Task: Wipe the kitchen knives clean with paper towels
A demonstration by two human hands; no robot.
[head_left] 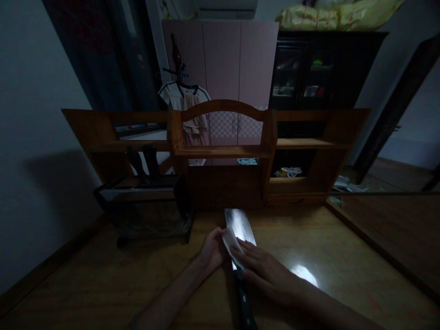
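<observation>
A cleaver (pixel 238 221) with a wide, shiny blade and a black riveted handle lies on the wooden table, its handle pointing toward me. Across the blade is a folded white tissue (pixel 231 243). My left hand (pixel 212 250) is closed on the tissue's left end, thumb and fingers at the blade's left edge. Stretched out flat, the fingers of my right hand (pixel 266 271) press on the tissue and blade from the right. Part of the blade and the lower tissue are hidden under that hand. Nothing grips the black handle.
At the left stands a knife block (pixel 151 215) with two black handles sticking up. A wooden shelf unit (pixel 223 151) lines the table's back edge. Light glares on the tabletop (pixel 304 275) right of my hand. Behind are a pink wardrobe (pixel 223 64) and a dark cabinet (pixel 343 68).
</observation>
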